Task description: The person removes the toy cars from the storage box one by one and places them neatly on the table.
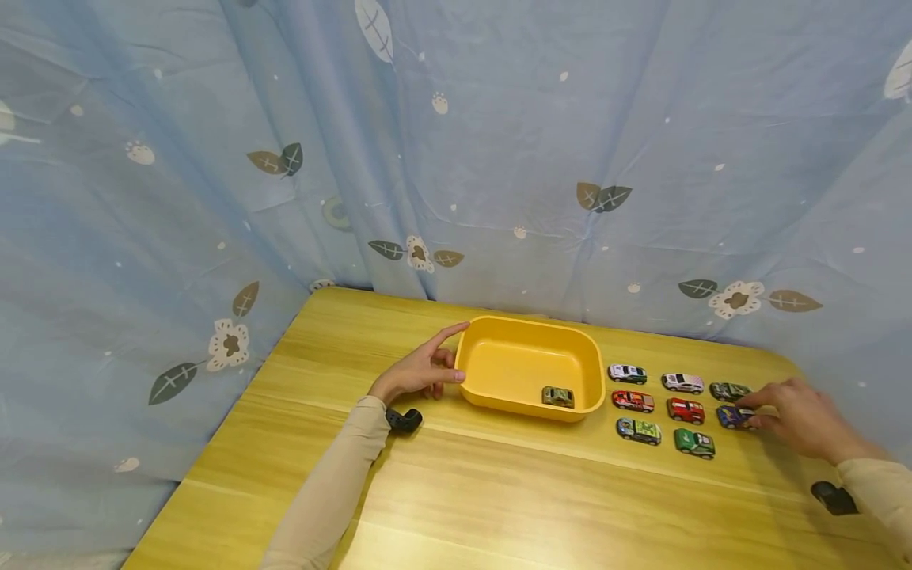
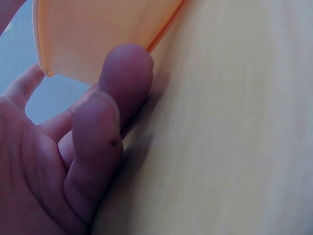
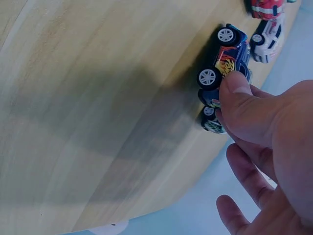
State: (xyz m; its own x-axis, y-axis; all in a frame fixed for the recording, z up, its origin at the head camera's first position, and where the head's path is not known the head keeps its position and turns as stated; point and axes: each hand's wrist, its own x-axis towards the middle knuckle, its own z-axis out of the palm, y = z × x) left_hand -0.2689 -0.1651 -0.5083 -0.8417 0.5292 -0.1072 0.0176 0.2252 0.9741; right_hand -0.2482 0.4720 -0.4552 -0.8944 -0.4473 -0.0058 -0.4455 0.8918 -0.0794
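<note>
At the right end of the table, my right hand (image 1: 801, 416) pinches a dark blue toy car (image 3: 222, 63) between thumb and index finger. In the right wrist view, flame graphics and silvery wheels show on its side, and the other fingers are spread away from it. My left hand (image 1: 420, 370) holds the left end of a yellow plastic box (image 1: 530, 409), with thumb and index finger at its rim. Its remaining fingers bend beside the box wall (image 2: 98, 34) in the left wrist view. Inside the box, near its front right corner, sits a camouflage toy car (image 1: 558, 397).
Several toy cars stand in columns right of the box, among them a white one (image 1: 628, 374), a red one (image 1: 686, 410) and a green one (image 1: 694, 443). A dark green car (image 1: 728, 391) is just behind the blue one. A blue curtain (image 1: 499, 158) borders the wooden table (image 1: 499, 491).
</note>
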